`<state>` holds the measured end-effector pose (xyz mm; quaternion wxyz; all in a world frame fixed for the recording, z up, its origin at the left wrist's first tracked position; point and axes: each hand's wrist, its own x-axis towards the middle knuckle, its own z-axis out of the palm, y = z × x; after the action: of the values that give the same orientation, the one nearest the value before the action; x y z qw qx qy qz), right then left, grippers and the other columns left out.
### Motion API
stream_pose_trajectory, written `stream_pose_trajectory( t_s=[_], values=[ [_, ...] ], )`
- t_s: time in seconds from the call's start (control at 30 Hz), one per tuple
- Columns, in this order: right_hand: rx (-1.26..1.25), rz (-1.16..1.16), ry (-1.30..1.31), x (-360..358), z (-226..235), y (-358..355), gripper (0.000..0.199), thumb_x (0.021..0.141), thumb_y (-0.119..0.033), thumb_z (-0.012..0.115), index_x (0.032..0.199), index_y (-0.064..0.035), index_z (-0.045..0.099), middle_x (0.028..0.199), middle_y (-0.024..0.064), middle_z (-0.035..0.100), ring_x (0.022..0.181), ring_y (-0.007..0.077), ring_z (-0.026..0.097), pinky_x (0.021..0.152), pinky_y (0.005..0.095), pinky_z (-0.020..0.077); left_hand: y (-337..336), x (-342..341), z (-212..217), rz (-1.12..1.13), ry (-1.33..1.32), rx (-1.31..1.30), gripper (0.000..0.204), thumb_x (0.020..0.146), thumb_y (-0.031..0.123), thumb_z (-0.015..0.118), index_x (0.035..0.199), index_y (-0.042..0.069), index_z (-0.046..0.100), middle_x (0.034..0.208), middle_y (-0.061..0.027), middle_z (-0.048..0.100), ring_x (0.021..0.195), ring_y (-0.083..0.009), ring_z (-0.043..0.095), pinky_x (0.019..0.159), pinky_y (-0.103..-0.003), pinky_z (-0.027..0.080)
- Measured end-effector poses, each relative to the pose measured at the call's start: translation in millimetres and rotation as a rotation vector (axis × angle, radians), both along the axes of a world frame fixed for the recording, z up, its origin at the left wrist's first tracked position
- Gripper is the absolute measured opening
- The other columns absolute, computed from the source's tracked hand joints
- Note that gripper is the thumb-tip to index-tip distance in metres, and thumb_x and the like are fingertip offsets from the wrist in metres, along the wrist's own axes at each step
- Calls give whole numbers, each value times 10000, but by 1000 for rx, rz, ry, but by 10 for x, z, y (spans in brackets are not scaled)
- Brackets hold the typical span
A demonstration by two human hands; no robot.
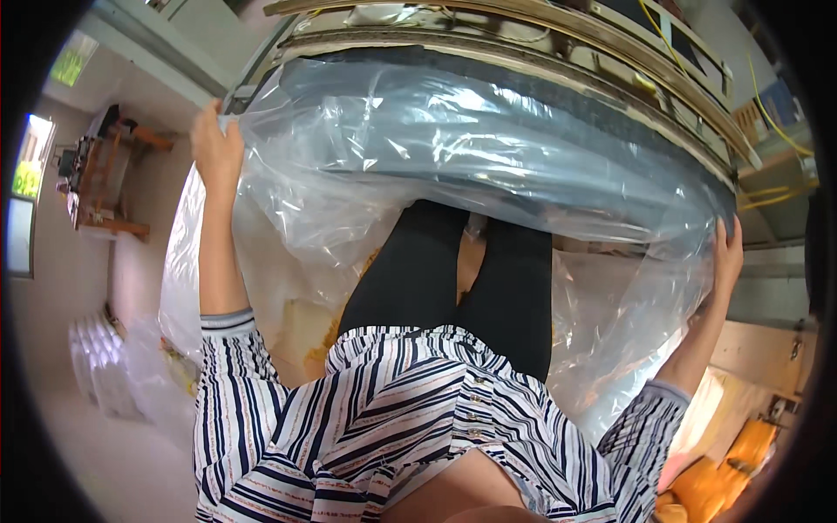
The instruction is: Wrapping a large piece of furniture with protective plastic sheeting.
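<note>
A large clear plastic bag (418,148) is stretched wide in front of me, over a long dark grey part (488,113) that runs across the upper middle. My left hand (216,144) grips the bag's edge at the upper left. My right hand (726,257) grips the bag's edge at the right. The plastic hangs down in folds over my dark trousers (453,279), with my striped shirt below.
A metal-framed bench or machine (610,61) with yellow cables stands behind the bag. A wooden stand (105,174) sits at the far left, white stacked items (100,357) on the floor, and orange objects (741,453) at the lower right.
</note>
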<state>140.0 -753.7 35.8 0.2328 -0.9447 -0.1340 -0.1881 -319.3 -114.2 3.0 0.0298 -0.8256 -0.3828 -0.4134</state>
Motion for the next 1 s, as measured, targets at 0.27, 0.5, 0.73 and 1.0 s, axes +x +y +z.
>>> stream_pose_trajectory(
  t_s=[0.27,0.5,0.73,1.0],
  values=[
    [323,786,527,-1712,1378,624,87,698,-29,571,739,-66,503,622,-32,400,550,60,372,503,216,305,-531,828,-255,-545,397,-93,421,859,341,540,1240,162,522,1298,-48,476,1232,-222,403,1017,-465,281],
    [605,736,-97,-1969,1221,2312,134,876,-171,562,969,-78,582,841,-16,556,749,84,496,676,250,398,-52,1230,-556,-569,282,-180,475,867,444,497,1251,165,517,1333,-50,462,1260,-230,380,1047,-451,258],
    [713,1021,231,-1751,673,3058,67,854,-52,612,910,-18,627,782,-9,604,680,49,544,635,175,443,-721,1317,-101,-758,-50,-393,465,877,406,528,1205,77,535,1189,-88,560,1103,-232,515,931,-343,390],
    [593,892,-18,-1555,580,3226,66,827,-49,644,891,-35,636,698,-25,595,603,20,476,556,169,403,-2097,1251,435,-1301,-304,-1349,540,865,342,613,1277,51,419,1166,-96,535,1057,-208,547,854,-339,470]
  ],
)
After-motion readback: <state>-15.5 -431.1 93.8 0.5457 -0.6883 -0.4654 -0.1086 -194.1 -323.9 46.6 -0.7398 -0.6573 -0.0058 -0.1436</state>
